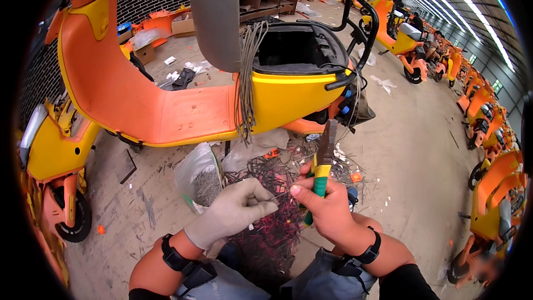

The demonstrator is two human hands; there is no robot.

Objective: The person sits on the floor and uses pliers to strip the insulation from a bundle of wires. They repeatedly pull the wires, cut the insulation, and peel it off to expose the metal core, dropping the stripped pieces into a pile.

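My left hand (237,212), in a pale work glove, pinches one end of a thin wire (282,195). The wire's other end reaches the thumb and fingertips of my bare right hand (325,204). That same hand holds a pair of pliers (326,146) with green and yellow handles, jaws pointing up and away from the wire. Just past my hands stands a yellow and orange electric scooter (195,110). A bundle of grey wires (247,87) hangs over its body below the raised seat (214,16).
Below my hands lies a heap of dark and red wire scraps (266,237). Beside it, an open plastic bag (187,175) holds short thin wire pieces. More scooters (491,204) line the right side; another (62,154) stands left. Cardboard boxes (183,25) sit by the brick wall.
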